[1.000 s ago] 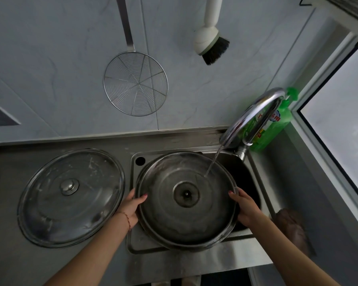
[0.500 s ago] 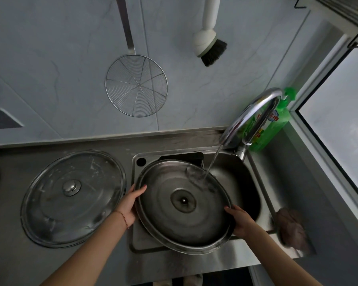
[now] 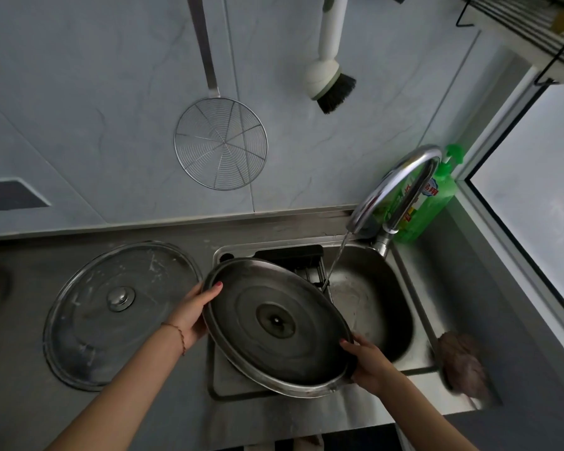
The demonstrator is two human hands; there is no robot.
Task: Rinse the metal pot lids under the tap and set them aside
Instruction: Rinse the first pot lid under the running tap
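the lid in hand, underside up, has shifted left and toward the person over the last second. a second ago it sat centred over the sink basin with the water stream landing on its inner face; now it is tilted, its far-right edge lower, and the stream falls past that edge into the basin, at most grazing the rim. the tap is running.

the left hand grasps the lid's left rim, thumb hooked over the inside edge. the right hand has slid from the right side of the rim to the near-right edge and grips it there, fingers under, thumb on top.

judgement: the rinse of this lid appears finished or nearly so, and the tilt reads as draining before it is carried off. the move leftward points toward the counter, where the second lid lies knob up, well clear of the sink and showing pale streaks. whether that one has been rinsed cannot be told.

risk noted: a wet rim held at two points only; the set-down space beside the second lid is tight.
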